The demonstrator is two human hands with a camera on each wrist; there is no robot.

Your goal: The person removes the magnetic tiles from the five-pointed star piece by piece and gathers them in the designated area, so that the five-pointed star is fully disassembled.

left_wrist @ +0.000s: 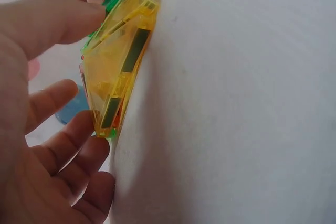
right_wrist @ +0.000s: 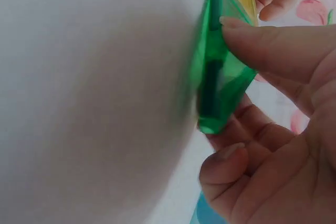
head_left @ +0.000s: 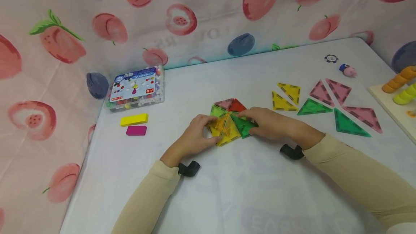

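Several translucent triangular magnetic tiles lie joined around a shared point in mid-table: a pink tile [head_left: 224,103], a red tile [head_left: 237,106], a light green tile [head_left: 217,111], yellow tiles [head_left: 229,138] and a green tile [head_left: 243,126]. My left hand [head_left: 197,134] holds the yellow side, its thumb and fingers at the tile edges. In the left wrist view the thumb overlaps the upper part of a yellow tile [left_wrist: 107,69], with fingertips at its lower end. On the opposite side my right hand [head_left: 271,122] pinches the green tile [right_wrist: 223,77] between thumb and fingers.
Loose yellow triangles [head_left: 282,102], pink triangles [head_left: 364,116] and green triangles [head_left: 351,124] lie at right, near a wooden board with colored rings [head_left: 404,95]. A bead box [head_left: 134,87], a yellow block [head_left: 134,119] and a magenta block [head_left: 136,130] are at left.
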